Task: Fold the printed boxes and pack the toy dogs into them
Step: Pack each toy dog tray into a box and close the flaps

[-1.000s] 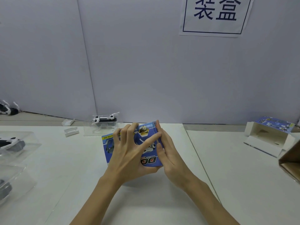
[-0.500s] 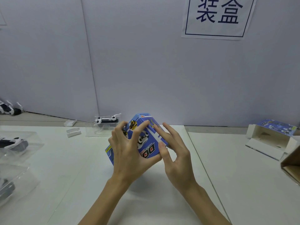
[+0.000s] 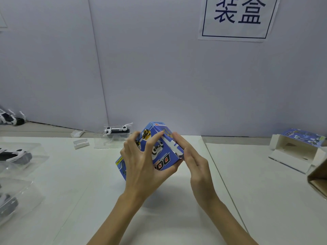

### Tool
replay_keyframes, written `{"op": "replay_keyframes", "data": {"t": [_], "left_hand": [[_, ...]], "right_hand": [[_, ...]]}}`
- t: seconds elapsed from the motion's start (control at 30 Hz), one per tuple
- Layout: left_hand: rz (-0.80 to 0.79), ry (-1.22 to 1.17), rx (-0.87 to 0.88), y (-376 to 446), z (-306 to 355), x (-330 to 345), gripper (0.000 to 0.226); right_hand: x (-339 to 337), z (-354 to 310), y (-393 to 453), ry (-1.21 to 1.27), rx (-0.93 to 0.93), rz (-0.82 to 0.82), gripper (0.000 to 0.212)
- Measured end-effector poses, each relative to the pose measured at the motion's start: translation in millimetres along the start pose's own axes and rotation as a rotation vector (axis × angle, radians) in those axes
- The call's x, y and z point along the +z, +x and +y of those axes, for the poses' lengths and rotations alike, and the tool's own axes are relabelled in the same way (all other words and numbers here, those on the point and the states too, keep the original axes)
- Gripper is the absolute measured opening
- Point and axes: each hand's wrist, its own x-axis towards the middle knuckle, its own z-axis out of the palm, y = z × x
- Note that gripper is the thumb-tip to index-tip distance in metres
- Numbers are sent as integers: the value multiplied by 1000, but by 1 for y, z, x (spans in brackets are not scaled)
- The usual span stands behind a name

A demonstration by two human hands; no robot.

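Between both hands, left [image 3: 141,165] gripping, right [image 3: 196,161] pressing flat-fingered, tilts the printed box [image 3: 159,149].

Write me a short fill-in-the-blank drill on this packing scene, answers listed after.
1. The left hand grips a printed box whose main colour is ____.
2. The fingers of the right hand lie against the box's ____ side.
3. The open box at the table's far right shows a ____ inside.
4. The toy dog behind the box lies in a clear plastic ____.

Answers: blue; right; white; tray
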Motion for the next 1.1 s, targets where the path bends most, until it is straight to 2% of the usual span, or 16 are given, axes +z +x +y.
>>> {"op": "replay_keyframes", "data": {"t": [0.33,0.6,0.67,0.77,0.87,1.1], "left_hand": [[17,-24,-5,0,-1,-3,80],[15,-22,3,0,-1,-1,81],[7,-10,4,0,-1,-1,81],[-8,1,-3,0,0,-1,79],[-5,-14,-3,2,-2,-1,79],[-4,-42,5,0,-4,-1,80]], "right_hand": [[6,8,1,-74,-25,30,42],[9,6,0,-72,-11,88,49],[10,6,0,-45,1,97,42],[5,5,0,-36,-47,47,42],[-5,5,2,-138,-94,-39,46],[-6,8,1,-196,-119,-38,55]]}}
